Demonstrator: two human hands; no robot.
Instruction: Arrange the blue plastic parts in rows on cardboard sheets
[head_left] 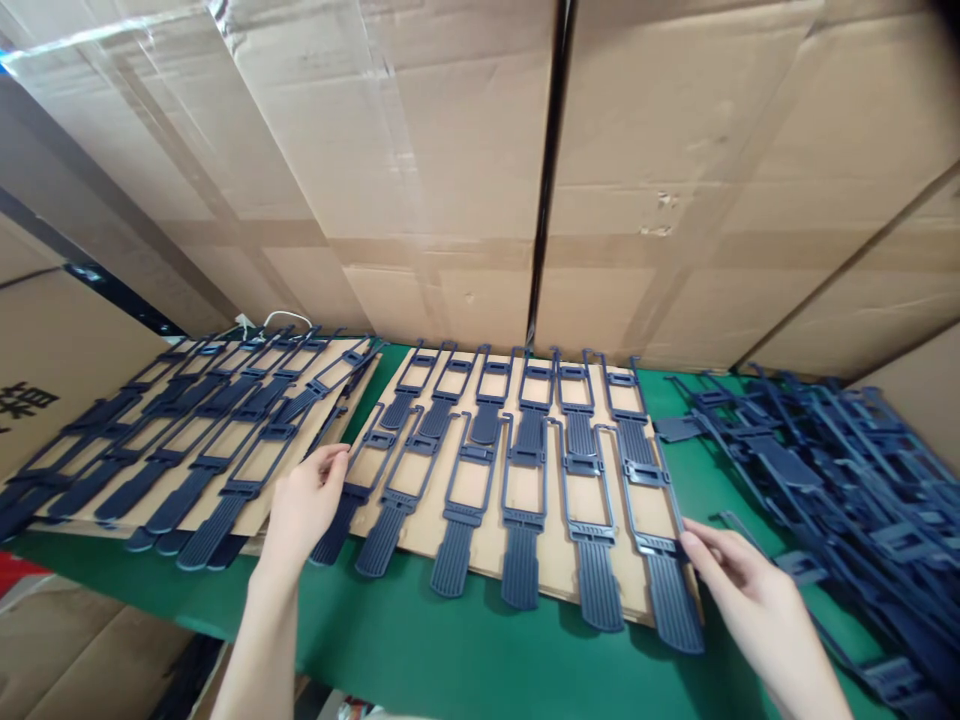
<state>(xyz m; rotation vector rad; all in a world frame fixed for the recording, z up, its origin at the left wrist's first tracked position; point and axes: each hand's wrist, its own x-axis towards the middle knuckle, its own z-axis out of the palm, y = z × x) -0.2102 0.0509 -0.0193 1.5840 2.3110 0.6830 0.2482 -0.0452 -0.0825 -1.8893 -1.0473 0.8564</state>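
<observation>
While right grip pinches a blue frame, left grip pressed together, contact unclear.

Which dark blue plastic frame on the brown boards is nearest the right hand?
The front row's rightmost dark blue plastic frame: only this one has the right hand at its edge.

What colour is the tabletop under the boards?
The tabletop is green, showing best in the head view, along the near edge below the boards.
</observation>
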